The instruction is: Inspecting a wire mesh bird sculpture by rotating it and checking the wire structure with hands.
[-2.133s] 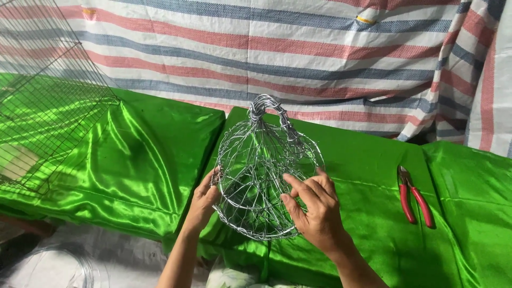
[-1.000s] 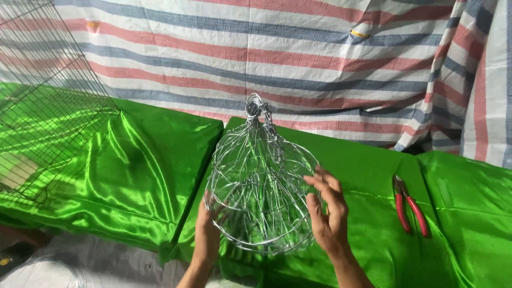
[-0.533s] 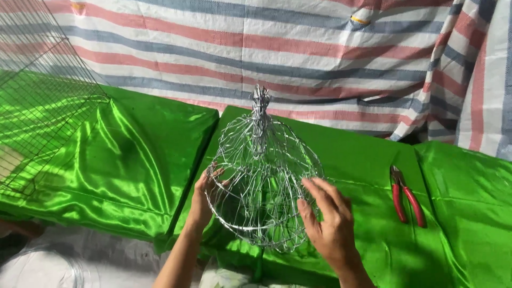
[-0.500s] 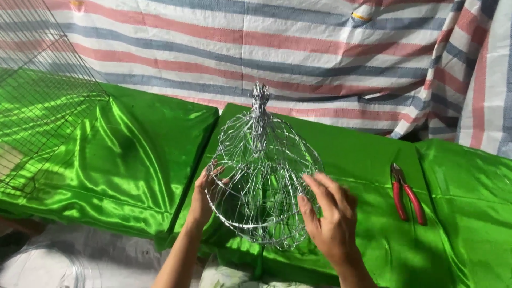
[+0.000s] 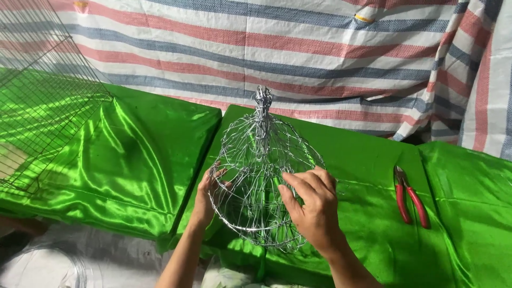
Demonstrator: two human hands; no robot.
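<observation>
A dome-shaped cage of thin silver wire (image 5: 260, 154) stands tilted on a green satin cushion (image 5: 352, 160), its twisted tip pointing up. My left hand (image 5: 205, 194) grips the round wire rim at the cage's lower left side. My right hand (image 5: 314, 205) rests on the right side of the cage, fingers curled over the wire mesh near the rim. Both forearms come in from the bottom edge.
Red-handled pliers (image 5: 409, 197) lie on the green cushion to the right of my right hand. A flat wire grid panel (image 5: 37, 96) leans over another green cushion (image 5: 128, 160) at the left. A striped red, blue and white tarp (image 5: 298, 48) hangs behind.
The wire cage has been turned and tipped more upright between my hands. My right hand shifted from the cage's right edge onto its front mesh.
</observation>
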